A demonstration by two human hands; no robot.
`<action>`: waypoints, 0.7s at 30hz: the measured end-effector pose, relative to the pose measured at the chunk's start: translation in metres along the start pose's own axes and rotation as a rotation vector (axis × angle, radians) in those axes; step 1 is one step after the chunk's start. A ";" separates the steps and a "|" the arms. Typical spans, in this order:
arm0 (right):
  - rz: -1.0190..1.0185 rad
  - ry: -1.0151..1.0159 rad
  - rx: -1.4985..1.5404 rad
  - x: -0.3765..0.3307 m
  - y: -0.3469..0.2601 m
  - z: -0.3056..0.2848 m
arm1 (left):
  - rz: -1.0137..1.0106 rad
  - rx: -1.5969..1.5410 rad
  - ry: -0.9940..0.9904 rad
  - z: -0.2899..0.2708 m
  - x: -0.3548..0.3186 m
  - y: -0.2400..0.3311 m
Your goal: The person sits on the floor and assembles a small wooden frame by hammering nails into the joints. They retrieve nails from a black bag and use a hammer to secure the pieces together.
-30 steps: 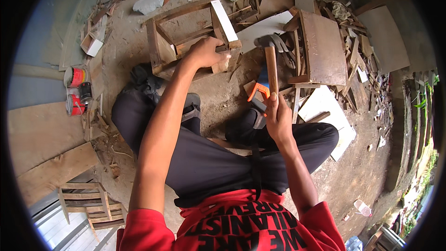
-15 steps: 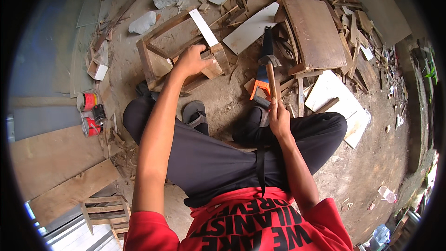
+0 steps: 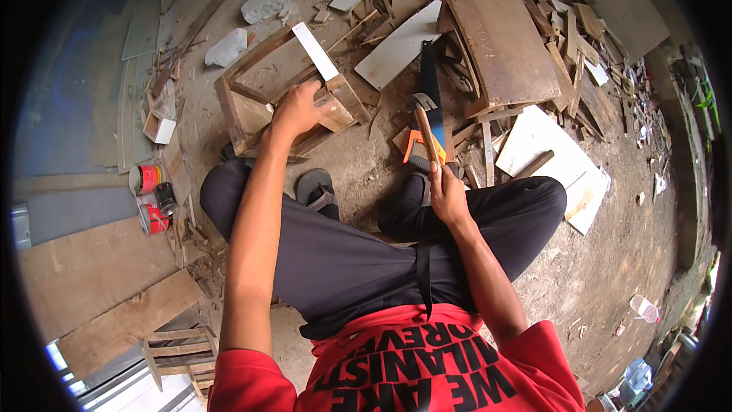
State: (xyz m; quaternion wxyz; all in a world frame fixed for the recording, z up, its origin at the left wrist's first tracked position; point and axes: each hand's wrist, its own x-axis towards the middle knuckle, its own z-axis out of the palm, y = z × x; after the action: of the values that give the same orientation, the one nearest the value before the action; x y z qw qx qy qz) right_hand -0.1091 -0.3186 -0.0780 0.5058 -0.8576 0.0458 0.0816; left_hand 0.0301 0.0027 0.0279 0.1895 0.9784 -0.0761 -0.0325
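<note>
hammer (image 3: 424,128) gripped in right hand (image 3: 446,192), fist closed around wooden handle, metal head up, just above orange-handled handsaw (image 3: 427,111) lying on dirt floor (image 3: 366,168). left hand (image 3: 299,107) pressed down on small wooden frame (image 3: 282,95), fingers curled over its near corner block. frame flat on floor ahead of left knee, white strip across its top. paint cans (image 3: 150,197) at left, well apart. brown board (image 3: 503,49) beyond saw.

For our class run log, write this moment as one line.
left hand: pressing on wooden frame | right hand: grip shut on hammer, head raised | saw: lying on ground
</note>
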 end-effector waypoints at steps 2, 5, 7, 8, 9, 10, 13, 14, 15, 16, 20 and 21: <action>0.003 0.002 -0.018 0.000 0.001 -0.001 | -0.041 0.006 -0.080 -0.006 -0.003 -0.005; 0.037 -0.009 -0.005 -0.002 -0.004 -0.003 | -0.062 0.053 -0.095 -0.010 -0.009 -0.009; 0.072 -0.033 0.007 -0.001 -0.009 -0.007 | -0.092 0.051 -0.069 -0.008 -0.016 -0.003; 0.072 -0.032 -0.004 0.001 -0.011 -0.007 | -0.096 0.056 -0.067 -0.007 -0.016 -0.004; 0.071 -0.025 -0.005 0.002 -0.012 -0.005 | -0.101 0.060 -0.065 -0.008 -0.016 -0.005; 0.071 -0.017 -0.008 0.002 -0.012 -0.005 | -0.105 0.062 -0.063 -0.007 -0.016 -0.005; 0.053 0.003 -0.036 0.004 -0.007 -0.001 | -0.123 0.062 -0.102 -0.007 -0.012 -0.004; 0.043 0.009 -0.047 0.004 -0.006 0.001 | -0.092 0.066 -0.057 -0.005 -0.014 -0.007; 0.041 -0.005 -0.052 0.004 -0.005 0.002 | -0.060 0.071 -0.014 -0.002 -0.015 -0.010; 0.043 -0.016 -0.058 0.003 -0.007 0.001 | -0.025 0.074 0.028 -0.003 -0.016 -0.007; 0.062 -0.049 -0.057 0.002 -0.007 0.002 | -0.159 0.038 -0.010 -0.002 -0.014 0.004; 0.065 -0.049 -0.063 0.002 -0.008 0.002 | -0.147 0.062 0.012 0.001 -0.014 0.002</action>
State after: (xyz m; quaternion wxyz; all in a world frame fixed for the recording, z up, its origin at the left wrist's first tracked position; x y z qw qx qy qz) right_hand -0.1059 -0.3128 -0.0727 0.4766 -0.8688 0.0587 0.1206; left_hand 0.0159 0.0026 0.0285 0.1569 0.9869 -0.0041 -0.0383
